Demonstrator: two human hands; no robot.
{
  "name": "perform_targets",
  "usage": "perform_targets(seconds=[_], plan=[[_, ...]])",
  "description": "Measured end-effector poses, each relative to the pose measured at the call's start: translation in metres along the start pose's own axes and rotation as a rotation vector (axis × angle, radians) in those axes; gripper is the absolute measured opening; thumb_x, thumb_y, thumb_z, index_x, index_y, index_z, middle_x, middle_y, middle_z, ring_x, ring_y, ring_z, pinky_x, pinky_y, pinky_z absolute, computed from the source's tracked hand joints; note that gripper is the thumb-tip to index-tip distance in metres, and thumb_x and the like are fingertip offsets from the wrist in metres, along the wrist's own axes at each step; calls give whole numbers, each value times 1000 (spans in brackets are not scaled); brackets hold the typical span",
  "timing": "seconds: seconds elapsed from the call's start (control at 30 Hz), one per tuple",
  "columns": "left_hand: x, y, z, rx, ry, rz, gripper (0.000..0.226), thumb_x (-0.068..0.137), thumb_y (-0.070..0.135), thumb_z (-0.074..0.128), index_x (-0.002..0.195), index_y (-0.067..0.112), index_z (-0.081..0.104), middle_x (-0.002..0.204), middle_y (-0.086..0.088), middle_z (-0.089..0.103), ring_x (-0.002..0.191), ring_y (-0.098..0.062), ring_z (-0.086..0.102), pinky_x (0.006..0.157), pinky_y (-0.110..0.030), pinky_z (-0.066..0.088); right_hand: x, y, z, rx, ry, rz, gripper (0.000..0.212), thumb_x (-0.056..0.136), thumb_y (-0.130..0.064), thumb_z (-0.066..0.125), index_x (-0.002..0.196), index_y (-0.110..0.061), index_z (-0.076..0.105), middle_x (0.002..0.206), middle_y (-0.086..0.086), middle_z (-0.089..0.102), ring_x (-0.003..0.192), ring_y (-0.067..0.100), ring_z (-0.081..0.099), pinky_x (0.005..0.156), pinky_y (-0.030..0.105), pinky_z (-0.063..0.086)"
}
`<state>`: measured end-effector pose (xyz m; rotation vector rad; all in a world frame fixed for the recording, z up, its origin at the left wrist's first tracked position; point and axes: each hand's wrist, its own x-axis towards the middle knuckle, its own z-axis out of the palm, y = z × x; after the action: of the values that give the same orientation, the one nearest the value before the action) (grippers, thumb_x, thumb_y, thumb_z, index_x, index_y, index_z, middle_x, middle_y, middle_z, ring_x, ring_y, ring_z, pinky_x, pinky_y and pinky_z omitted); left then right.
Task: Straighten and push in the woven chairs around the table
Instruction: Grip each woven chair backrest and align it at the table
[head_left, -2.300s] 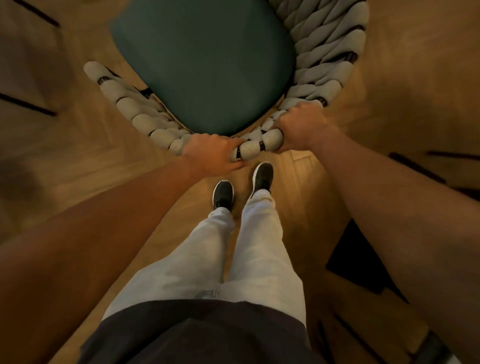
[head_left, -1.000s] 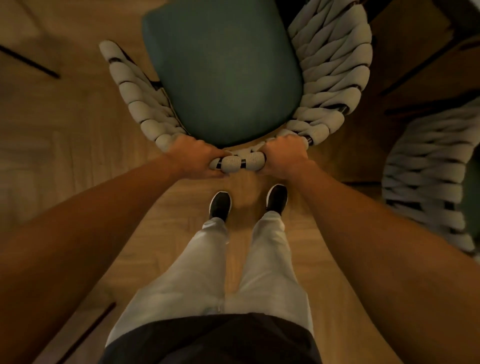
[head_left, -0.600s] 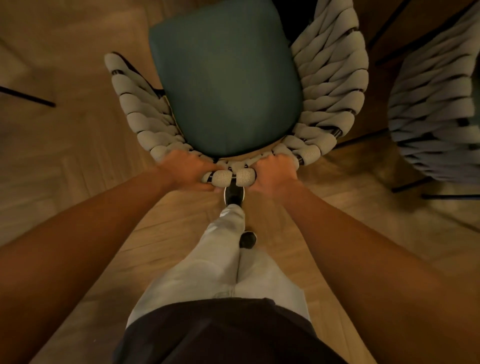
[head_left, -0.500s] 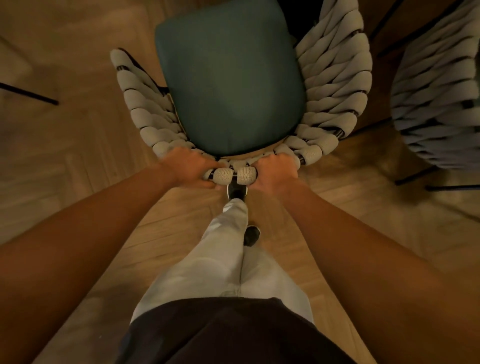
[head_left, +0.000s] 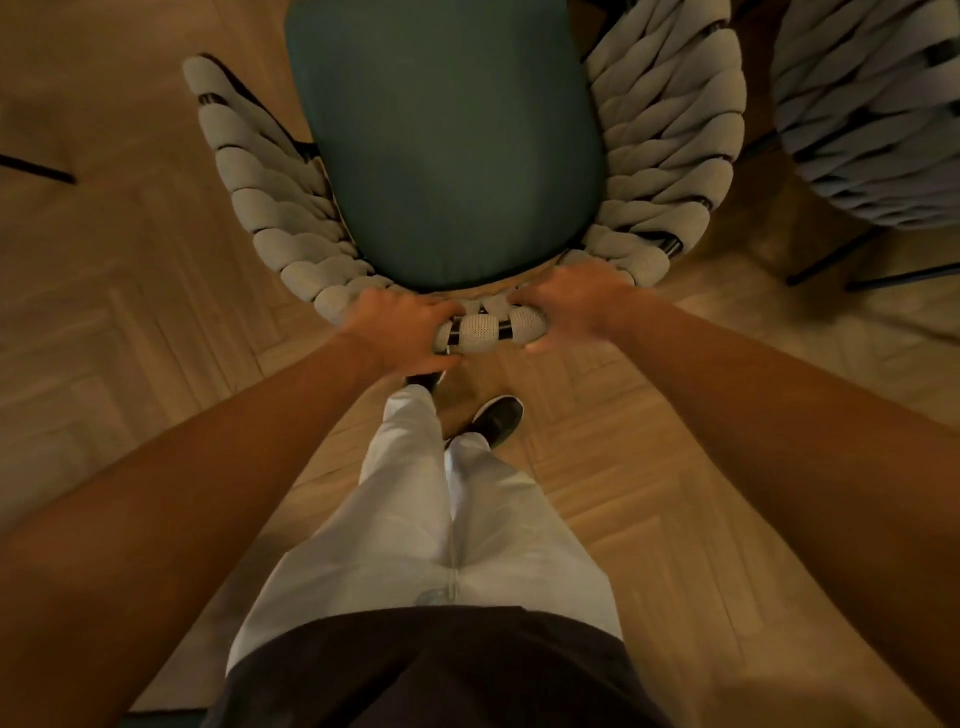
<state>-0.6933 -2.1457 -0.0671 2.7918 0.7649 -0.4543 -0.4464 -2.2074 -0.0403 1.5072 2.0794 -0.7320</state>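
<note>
We grasp the top rail of the woven chair (head_left: 670, 135) with both hands, left hand (head_left: 402, 332) and right hand (head_left: 574, 301) curled round it side by side; its green seat cushion (head_left: 447, 140) lies far of us, a second woven chair (head_left: 872, 109) at far right

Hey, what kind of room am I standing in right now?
Probably a dining area, in a home or a restaurant. You hold a woven chair with a green seat cushion, a matching second chair stands beside it, and the floor is herringbone wood parquet. No table shows.
</note>
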Motion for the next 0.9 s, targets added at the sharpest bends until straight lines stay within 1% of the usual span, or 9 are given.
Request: perform_targets(seconds=[0.1, 0.17, 0.23, 0.3, 0.37, 0.5, 0.57, 0.67, 0.9], plan=[[3, -4, -4, -5, -35, 53, 56, 84, 79, 50, 125, 41, 58, 80, 10, 68, 57, -9, 49, 46, -21, 45, 2, 18, 6, -31, -32, 28, 82, 65, -93, 30, 123, -43, 59, 101, -8, 66, 95, 21, 64, 81, 42, 56], [5, -10, -6, -40, -51, 89, 52, 85, 73, 57, 122, 38, 62, 67, 11, 58, 50, -9, 42, 41, -15, 28, 8, 20, 10, -17, -11, 54, 81, 63, -95, 29, 117, -44, 60, 89, -9, 63, 85, 20, 62, 72, 38, 54], [10, -19, -12, -54, -58, 104, 44, 82, 67, 65, 111, 34, 67, 60, 12, 44, 46, -9, 35, 46, -12, 13, 15, 20, 11, -12, 31, 70, 79, 63, -97, 29, 114, -46, 61, 82, -10, 61, 79, 18, 61, 65, 33, 47], [20, -30, -17, -43, -85, 135, 41, 82, 65, 66, 108, 34, 68, 60, 10, 54, 47, -9, 36, 48, -13, 10, 22, 24, 7, -14, 79, 88, 78, 61, -99, 28, 108, -47, 63, 76, -12, 59, 73, 18, 59, 60, 31, 41], [31, -45, -19, -2, -92, 169, 43, 84, 68, 60, 115, 38, 65, 71, 9, 66, 53, -8, 40, 47, -15, 11, 29, 27, 2, -9, 127, 118, 76, 59, -98, 28, 102, -46, 64, 72, -11, 57, 70, 18, 58, 57, 31, 36], [60, -82, -30, 74, -61, 206, 48, 84, 73, 52, 122, 46, 61, 74, 10, 69, 53, -9, 44, 46, -15, 14, 45, 30, -15, 59, 173, 170, 68, 60, -95, 32, 92, -43, 62, 66, -13, 53, 65, 16, 55, 52, 26, 27], [78, -102, -38, 92, -77, 229, 51, 85, 76, 47, 126, 48, 57, 78, 9, 70, 57, -13, 58, 46, -16, 26, 55, 34, -23, 93, 186, 201, 67, 61, -96, 32, 90, -43, 61, 65, -14, 52, 64, 15, 55, 50, 24, 25], [108, -129, -47, 98, -120, 263, 58, 84, 79, 37, 134, 51, 48, 86, 8, 70, 72, -20, 68, 59, -32, 54, 71, 43, -35, 153, 196, 254, 71, 61, -97, 31, 95, -44, 63, 65, -13, 52, 60, 12, 52, 50, 24, 28], [172, -177, -78, 148, -130, 358, 60, 80, 78, 41, 134, 53, 47, 92, 8, 71, 82, -21, 69, 67, -35, 54, 104, 67, -63, 274, 182, 382, 86, 52, -95, 27, 101, -39, 69, 65, -11, 55, 58, 9, 51, 56, 29, 45]])
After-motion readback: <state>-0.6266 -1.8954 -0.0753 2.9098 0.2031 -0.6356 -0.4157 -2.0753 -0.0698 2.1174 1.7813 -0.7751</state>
